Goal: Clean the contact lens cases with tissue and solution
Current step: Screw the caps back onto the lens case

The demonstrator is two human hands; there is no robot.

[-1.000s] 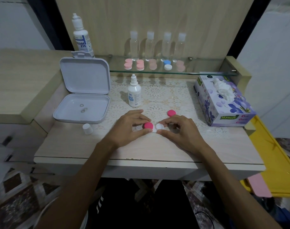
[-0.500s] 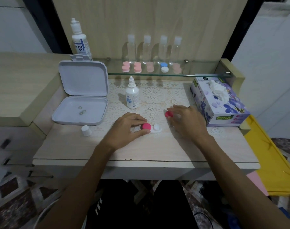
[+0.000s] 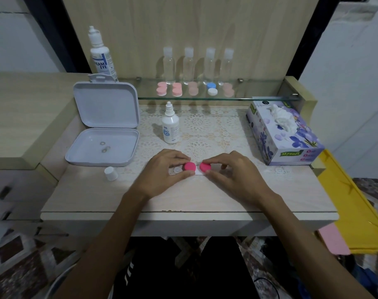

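Observation:
A white contact lens case (image 3: pixel 198 172) lies on the table's middle, between my hands. My left hand (image 3: pixel 164 171) pinches its left pink cap (image 3: pixel 190 166) between thumb and fingers. My right hand (image 3: pixel 233 173) pinches the right pink cap (image 3: pixel 205 167) and holds it on the case's right well. A small white solution bottle (image 3: pixel 170 126) stands uncapped behind my hands. Its white cap (image 3: pixel 111 173) sits at the left near the table's front. The purple tissue box (image 3: pixel 283 132) stands at the right with a tissue poking out.
An open white plastic box (image 3: pixel 104 134) lies at the left, small rings inside. A glass shelf (image 3: pixel 248 91) at the back carries several lens cases and clear bottles. A tall solution bottle (image 3: pixel 100 55) stands at the back left. A yellow tray (image 3: pixel 356 208) sits beyond the table's right edge.
My right hand picked up the loose pink cap from behind the case and brought it onto the case's right well. My left hand stayed on the left cap.

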